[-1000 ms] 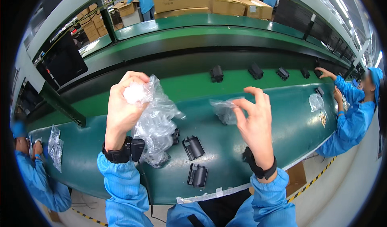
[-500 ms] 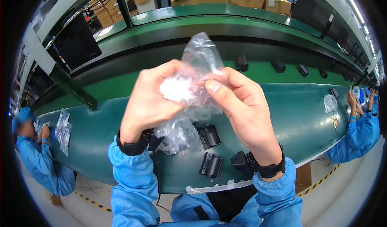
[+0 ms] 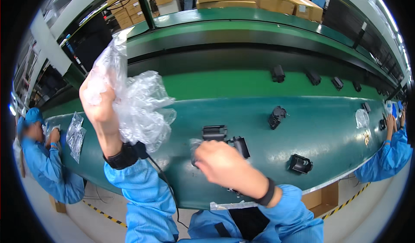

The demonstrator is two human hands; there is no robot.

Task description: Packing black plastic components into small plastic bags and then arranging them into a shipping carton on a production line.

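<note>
Raised at the left, my left hand (image 3: 100, 98) is closed on crumpled clear plastic bags (image 3: 145, 109); part of the film covers the fingers. My right hand (image 3: 225, 162) is low over the middle of the table, fingers curled down and partly hidden. A greyish piece (image 3: 195, 150) shows at its fingertips, too blurred to name. Just beyond this hand lies a black plastic housing (image 3: 215, 133), with a second black housing (image 3: 241, 147) right beside the knuckles. Farther right are an upright black part (image 3: 277, 117) and an open-sided black housing (image 3: 301, 164).
The dark green table (image 3: 259, 178) borders a brighter green belt (image 3: 225, 83) carrying several black parts (image 3: 279, 73). One co-worker (image 3: 49, 156) sits at far left near a plastic bag (image 3: 75, 137); another (image 3: 387, 152) works at far right. A black cable (image 3: 166, 180) trails from my left wristband.
My hands have parted: the left moved up and left with the plastic, the right dropped to the black parts on the table. Several black parts now lie in different places.
</note>
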